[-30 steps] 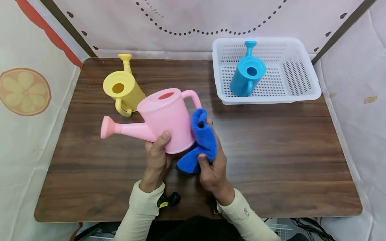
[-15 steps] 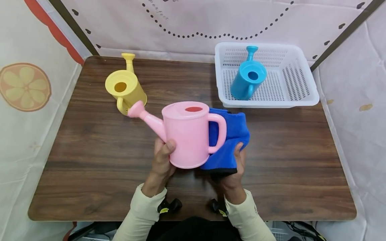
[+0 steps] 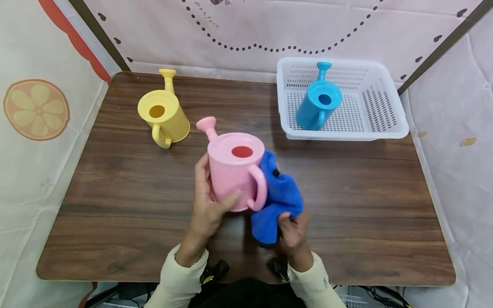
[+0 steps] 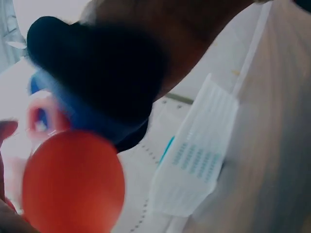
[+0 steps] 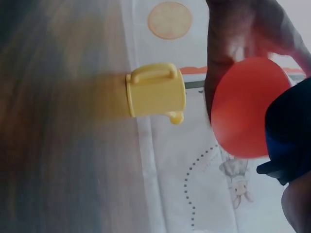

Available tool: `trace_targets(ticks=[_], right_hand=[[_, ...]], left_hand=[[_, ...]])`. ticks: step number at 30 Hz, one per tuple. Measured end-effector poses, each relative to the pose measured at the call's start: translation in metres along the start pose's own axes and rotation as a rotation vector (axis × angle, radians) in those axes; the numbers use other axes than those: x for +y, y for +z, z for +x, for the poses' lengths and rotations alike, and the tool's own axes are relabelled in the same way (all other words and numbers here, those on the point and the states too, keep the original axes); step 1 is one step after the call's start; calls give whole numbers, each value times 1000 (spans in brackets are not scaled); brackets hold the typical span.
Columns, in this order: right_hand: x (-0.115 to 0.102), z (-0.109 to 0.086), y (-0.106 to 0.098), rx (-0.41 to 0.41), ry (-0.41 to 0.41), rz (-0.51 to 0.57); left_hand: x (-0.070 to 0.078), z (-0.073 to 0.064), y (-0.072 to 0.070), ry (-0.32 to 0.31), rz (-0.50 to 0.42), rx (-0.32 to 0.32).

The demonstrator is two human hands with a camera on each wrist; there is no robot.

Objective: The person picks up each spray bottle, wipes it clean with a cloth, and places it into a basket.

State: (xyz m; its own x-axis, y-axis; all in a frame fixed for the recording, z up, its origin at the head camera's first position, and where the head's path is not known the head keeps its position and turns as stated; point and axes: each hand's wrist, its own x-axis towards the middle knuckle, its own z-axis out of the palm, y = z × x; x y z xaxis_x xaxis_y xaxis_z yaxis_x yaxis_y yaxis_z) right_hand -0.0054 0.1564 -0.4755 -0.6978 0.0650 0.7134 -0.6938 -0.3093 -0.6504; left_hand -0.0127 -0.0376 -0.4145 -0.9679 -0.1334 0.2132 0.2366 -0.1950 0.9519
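In the head view, my left hand (image 3: 206,209) grips a pink watering can (image 3: 231,171) above the table, thumb across its lower front. Its spout points to the back left and its handle turns towards me. A blue cloth (image 3: 283,194) is bunched in my right hand (image 3: 294,231), thumb over it, beside the can's handle side. Both wrist views look at the can's underside (image 4: 73,184), which appears red there. The cloth (image 5: 291,121) looks dark in the right wrist view. Whether it touches the can is hard to tell.
A yellow watering can (image 3: 165,115) stands at the back left of the wooden table (image 3: 366,214). At the back right, a white perforated basket (image 3: 346,134) holds a blue watering can (image 3: 317,105). Printed fabric walls (image 3: 231,64) surround the table's back and sides.
The pink watering can has turned: its spout swung from the left towards the back, its handle towards me. The cloth moved right, opened out behind the handle, then bunched again beside it.
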Motion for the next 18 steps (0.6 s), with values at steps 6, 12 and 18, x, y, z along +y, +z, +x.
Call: trace_targets(ticks=[6, 12, 18], right_hand=[[-21, 28, 14, -216, -96, -120], [-25, 38, 16, -248, -38, -331], [-22, 49, 28, -357, -143, -468]], left_hand=[[-11, -7, -2, -15, 3, 5], [-10, -8, -7, 15, -49, -53], [-13, -2, -9, 94, -151, 3]])
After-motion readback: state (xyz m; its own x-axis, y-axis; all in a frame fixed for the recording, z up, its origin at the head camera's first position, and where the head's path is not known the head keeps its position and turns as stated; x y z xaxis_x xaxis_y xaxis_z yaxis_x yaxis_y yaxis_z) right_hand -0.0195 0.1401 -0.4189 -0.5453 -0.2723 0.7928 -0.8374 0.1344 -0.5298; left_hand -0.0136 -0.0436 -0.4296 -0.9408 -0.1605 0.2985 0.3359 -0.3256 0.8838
